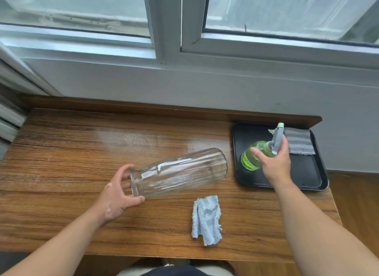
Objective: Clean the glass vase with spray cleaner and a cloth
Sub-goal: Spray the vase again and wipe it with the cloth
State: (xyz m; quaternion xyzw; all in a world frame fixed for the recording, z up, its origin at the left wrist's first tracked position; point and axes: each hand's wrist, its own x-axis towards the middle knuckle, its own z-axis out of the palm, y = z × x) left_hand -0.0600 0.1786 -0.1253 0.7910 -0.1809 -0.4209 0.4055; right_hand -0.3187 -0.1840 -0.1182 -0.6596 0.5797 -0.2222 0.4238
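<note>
Holding the mouth end of the glass vase, the left hand is at the left-centre of the wooden desk; its thumb and fingers are curled around the rim. The vase is clear and ribbed. It is tipped almost on its side, with the narrower mouth toward the person and the wide base pointing right and away, toward the tray. I cannot tell if the base touches the desk or is a little above it.

To the right of this hand, nearer to the front edge of the desk, a light blue cloth lies crumpled on the wood, apart from the vase and from both hands.

Further right, a black tray sits at the right back corner of the desk. Over it the right hand grips the green spray bottle at its neck, with the fingers wrapped just under the grey spray head. The bottle leans, its round green body to the lower left and the pale green nozzle up at the back. I cannot tell if it stands on the tray or is held above it. Behind the right hand, in the far part of the tray, a folded grey striped cloth lies flat. The 2 hands are well apart, each closed on its own thing.
</note>
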